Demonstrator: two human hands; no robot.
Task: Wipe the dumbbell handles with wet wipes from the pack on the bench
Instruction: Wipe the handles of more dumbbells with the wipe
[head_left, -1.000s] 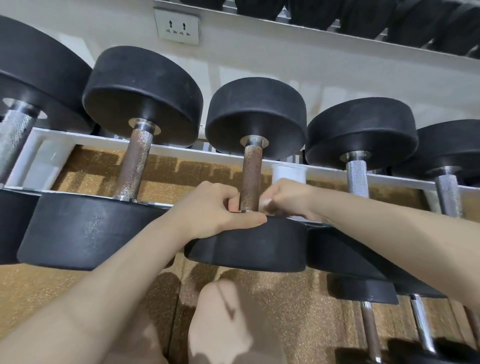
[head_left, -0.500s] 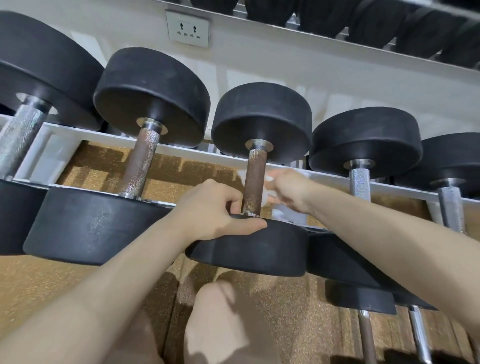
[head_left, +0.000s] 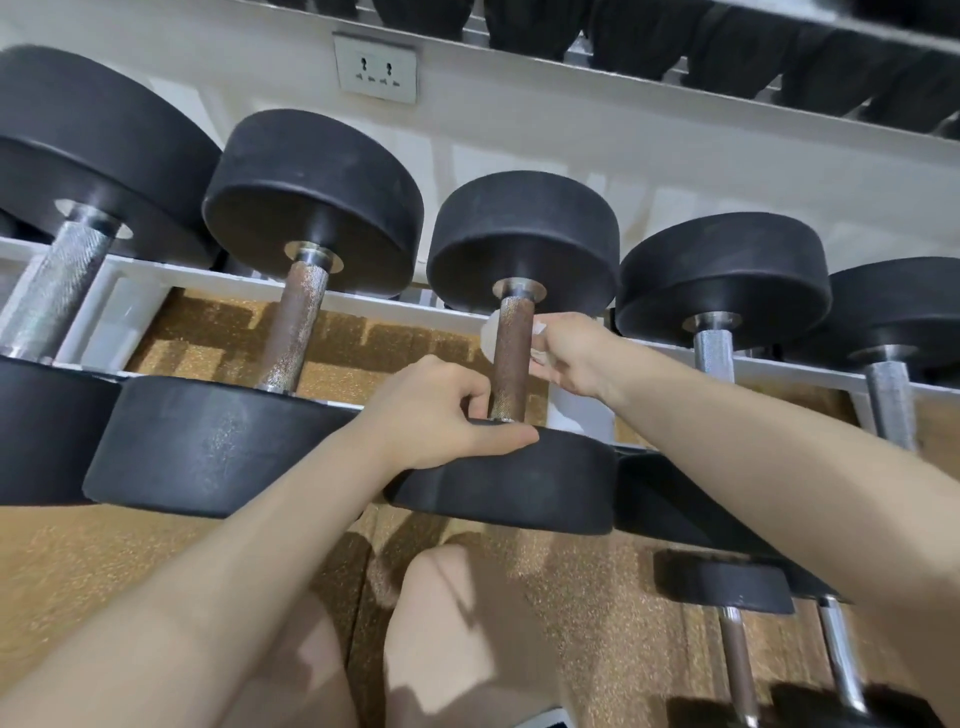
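Note:
A row of black dumbbells lies on a white rack (head_left: 363, 304). The middle dumbbell has a rusty brown knurled handle (head_left: 511, 358). My left hand (head_left: 436, 410) rests on that dumbbell's near black head (head_left: 519, 483), thumb along the rim and fingers curled against the base of the handle. My right hand (head_left: 571, 356) pinches a white wet wipe (head_left: 537, 332) that wraps behind the upper part of the handle; a corner shows on the handle's left side. The wipe pack is not in view.
Neighbouring dumbbells stand close on both sides: a rusty-handled one (head_left: 293, 332) to the left, chrome-handled ones (head_left: 714, 353) to the right. Smaller dumbbells (head_left: 737, 670) lie on a lower tier. A wall socket (head_left: 375, 67) is above. My knees (head_left: 457, 623) are below, over cork-coloured floor.
My right hand has slid the wipe up the handle from near the lower head towards the upper head. My left hand has stayed at the handle's base.

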